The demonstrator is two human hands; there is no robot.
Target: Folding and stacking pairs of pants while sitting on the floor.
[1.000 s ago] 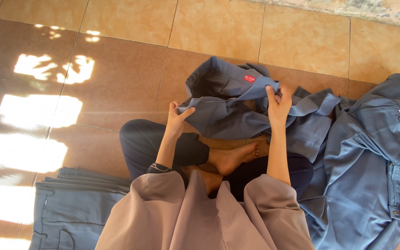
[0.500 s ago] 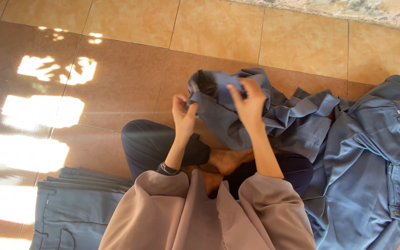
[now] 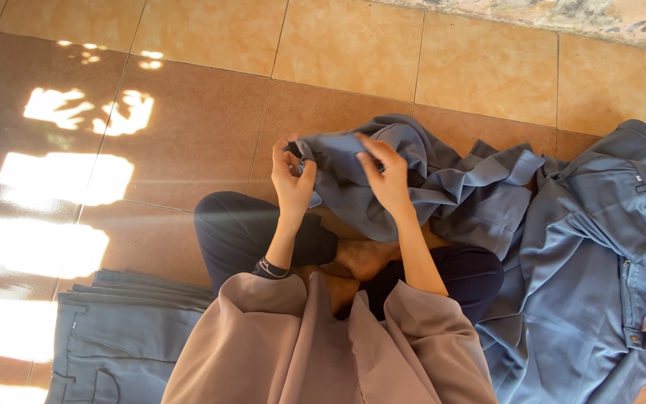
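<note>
Fingers of left hand (image 3: pixel 293 176) and right hand (image 3: pixel 385 173) pinch soft, crumpled grey-blue trousers (image 3: pixel 413 187) above glossy tiles (image 3: pixel 203 127).

left hand (image 3: pixel 293 179): raised in front of the body, palm turned inward, fingers curled and thumb pressed toward them in a pinch.
right hand (image 3: pixel 386 176): raised at the same height, just beside the left, back toward the camera, fingers bent downward and closed in a grip.
forearms: both bare, rising from loose sleeves, angled up and slightly inward.
left wrist: ringed by a dark band.
legs: folded, bare feet tucked between.
</note>
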